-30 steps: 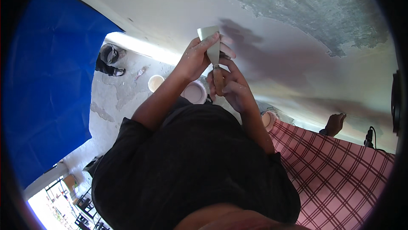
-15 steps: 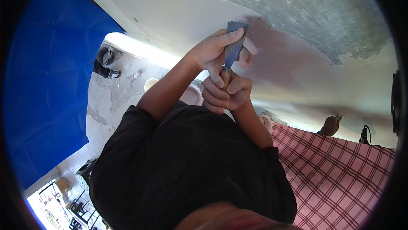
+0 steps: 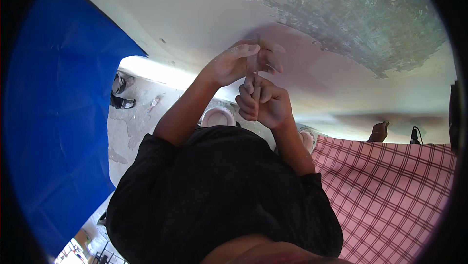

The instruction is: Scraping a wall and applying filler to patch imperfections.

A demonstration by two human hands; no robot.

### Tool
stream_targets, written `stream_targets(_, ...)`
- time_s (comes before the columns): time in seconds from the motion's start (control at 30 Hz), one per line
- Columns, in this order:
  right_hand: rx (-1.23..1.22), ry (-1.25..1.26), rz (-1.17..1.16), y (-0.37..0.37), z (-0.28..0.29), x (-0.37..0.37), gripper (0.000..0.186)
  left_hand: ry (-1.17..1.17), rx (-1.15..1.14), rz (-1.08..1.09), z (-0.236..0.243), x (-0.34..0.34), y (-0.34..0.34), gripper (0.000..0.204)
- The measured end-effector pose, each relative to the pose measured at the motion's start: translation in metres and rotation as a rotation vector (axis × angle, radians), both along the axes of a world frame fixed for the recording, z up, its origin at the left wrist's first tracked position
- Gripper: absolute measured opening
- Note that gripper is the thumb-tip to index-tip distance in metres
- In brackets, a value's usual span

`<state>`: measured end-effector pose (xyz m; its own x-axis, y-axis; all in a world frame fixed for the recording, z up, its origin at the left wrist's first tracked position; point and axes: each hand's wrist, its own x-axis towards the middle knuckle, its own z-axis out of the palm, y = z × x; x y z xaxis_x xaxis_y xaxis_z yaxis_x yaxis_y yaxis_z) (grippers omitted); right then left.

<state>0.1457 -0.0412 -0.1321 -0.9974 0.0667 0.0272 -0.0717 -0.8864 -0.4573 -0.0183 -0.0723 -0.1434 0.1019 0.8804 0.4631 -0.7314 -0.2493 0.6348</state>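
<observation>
In front of the wall, my right hand is wrapped round the handle of a putty knife, which points up. Its blade now shows nearly edge-on and slightly blurred. My left hand, dusted with white, has its thumb and fingers on either side of the blade. Just beyond both hands, the wall is smooth and pale, with a rough grey bare patch at the upper right.
A round pinkish bucket stands on the floor below my left arm. Blue sheeting hangs at the left, near a dark bucket and a black shoe. Pink checked cloth spreads at the right, with a brown object beyond it.
The putty knife has turned from showing its blade's flat face to nearly edge-on. Both hands have shifted slightly left, and the view has tilted a little.
</observation>
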Motion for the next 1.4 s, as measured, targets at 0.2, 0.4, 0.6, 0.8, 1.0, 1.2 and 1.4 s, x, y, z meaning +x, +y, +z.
stream_targets(0.2,0.112,-0.153,-0.071,-0.008,0.013,-0.005,0.023,0.092,0.039,-0.063,0.005,-0.028,-0.004,0.054)
stream_targets(0.4,0.683,-0.613,-0.520,-0.001,0.040,-0.001,0.018,0.224,-0.094,0.090,0.001,-0.029,-0.011,0.059)
stream_targets(0.6,1.397,-0.918,-0.758,0.020,0.061,0.023,0.014,0.469,-0.169,0.148,-0.005,-0.053,-0.026,0.055)
stream_targets(0.8,1.991,-1.165,-0.741,0.016,0.101,0.021,0.007,0.470,-0.186,0.052,-0.007,-0.048,-0.006,0.040)
stream_targets(1.0,2.156,-1.284,-0.648,0.025,0.110,0.020,0.009,0.410,-0.166,-0.016,-0.002,-0.004,0.030,0.038)
stream_targets(1.2,2.298,-1.347,-0.556,0.025,0.114,0.006,0.013,0.058,-0.224,-0.033,0.006,0.028,0.052,0.042)
stream_targets(1.4,2.300,-1.449,-0.460,0.016,0.126,0.000,0.011,-0.009,-0.253,-0.003,0.017,0.034,0.047,0.035)
